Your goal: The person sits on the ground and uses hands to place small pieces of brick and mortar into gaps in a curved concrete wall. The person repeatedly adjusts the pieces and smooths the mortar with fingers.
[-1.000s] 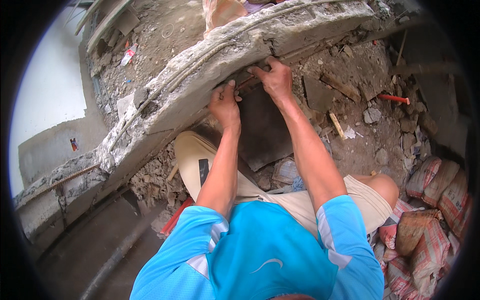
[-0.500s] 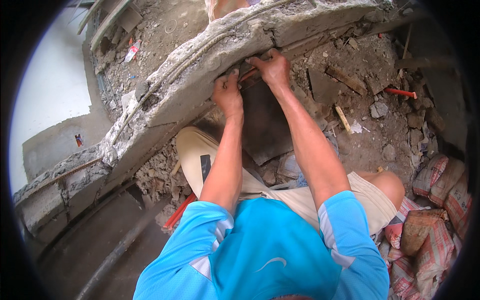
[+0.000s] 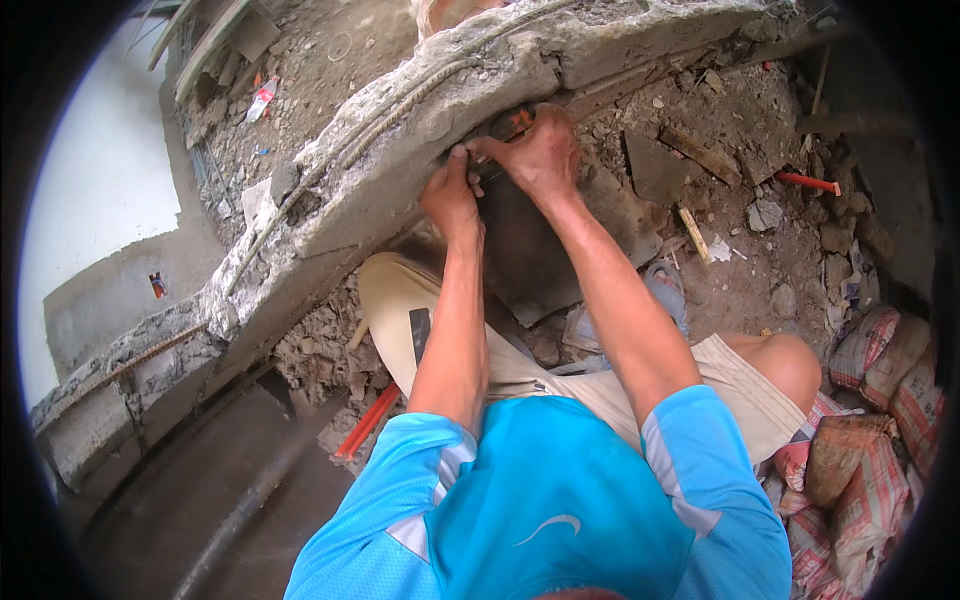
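A: Where was the orange piece (image 3: pixel 520 122)?

B: At the near side of the broken concrete beam (image 3: pixel 420 140), just past the right hand (image 3: pixel 540 155), in the gap between its thumb and fingers. Only a short bit showed.

A: Long axis?

B: Looked roughly parallel to the beam, far left to far right. Too little visible to swear to it.

A: Nearer hand?

B: Right. Left hand (image 3: pixel 453 198) sat just to its left, thumb by the right thumb, also against the beam.

A: Gripping?

B: Couldn't tell. Both had fingers bent; right hand's fingertips were hidden, left's mostly turned away. No clear hold on the piece from where I stood.

A: Around that?

B: Bare rebar (image 3: pixel 405 103) along the beam top. Dark slab (image 3: pixel 522 265) on the near side, below the hands. Wood stick (image 3: pixel 692 236) and red pipe (image 3: pixel 808 183) on the rubble off to the right.

A: Containers?

B: Red-striped sacks (image 3: pixel 868 510) piled near right, bulging. Contents not visible.
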`<action>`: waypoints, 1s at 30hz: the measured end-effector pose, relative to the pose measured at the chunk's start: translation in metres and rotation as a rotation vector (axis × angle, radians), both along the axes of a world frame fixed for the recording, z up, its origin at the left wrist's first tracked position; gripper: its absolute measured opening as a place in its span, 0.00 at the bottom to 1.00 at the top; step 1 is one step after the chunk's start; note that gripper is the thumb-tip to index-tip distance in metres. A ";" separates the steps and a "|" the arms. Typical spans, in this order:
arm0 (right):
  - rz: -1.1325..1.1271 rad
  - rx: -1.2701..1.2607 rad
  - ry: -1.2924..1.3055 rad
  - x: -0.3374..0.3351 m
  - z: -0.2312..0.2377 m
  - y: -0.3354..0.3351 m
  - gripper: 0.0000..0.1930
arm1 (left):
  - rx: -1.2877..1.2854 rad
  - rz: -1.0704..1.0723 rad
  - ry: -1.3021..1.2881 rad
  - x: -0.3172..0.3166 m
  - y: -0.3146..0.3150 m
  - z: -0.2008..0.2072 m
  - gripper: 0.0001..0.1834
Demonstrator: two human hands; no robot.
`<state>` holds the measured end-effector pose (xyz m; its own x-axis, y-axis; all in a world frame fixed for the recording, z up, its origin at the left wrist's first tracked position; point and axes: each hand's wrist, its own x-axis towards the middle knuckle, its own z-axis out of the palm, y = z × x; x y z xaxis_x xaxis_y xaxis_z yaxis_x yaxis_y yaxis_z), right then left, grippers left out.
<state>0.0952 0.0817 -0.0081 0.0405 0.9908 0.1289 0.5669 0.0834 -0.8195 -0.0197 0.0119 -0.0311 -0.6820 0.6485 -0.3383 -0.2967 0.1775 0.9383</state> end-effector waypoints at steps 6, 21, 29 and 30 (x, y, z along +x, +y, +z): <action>-0.018 0.020 0.049 -0.002 -0.011 0.005 0.35 | -0.076 0.019 0.046 0.006 0.003 0.009 0.18; -0.072 0.125 -0.032 -0.006 -0.013 0.010 0.33 | -0.201 -0.067 0.079 0.010 -0.012 0.001 0.25; -0.016 -0.005 0.019 0.007 -0.011 0.015 0.31 | -0.366 -0.179 -0.105 -0.001 0.004 0.012 0.36; -0.011 -0.011 0.001 0.009 -0.013 0.017 0.31 | -0.365 -0.177 -0.117 0.001 0.005 0.012 0.37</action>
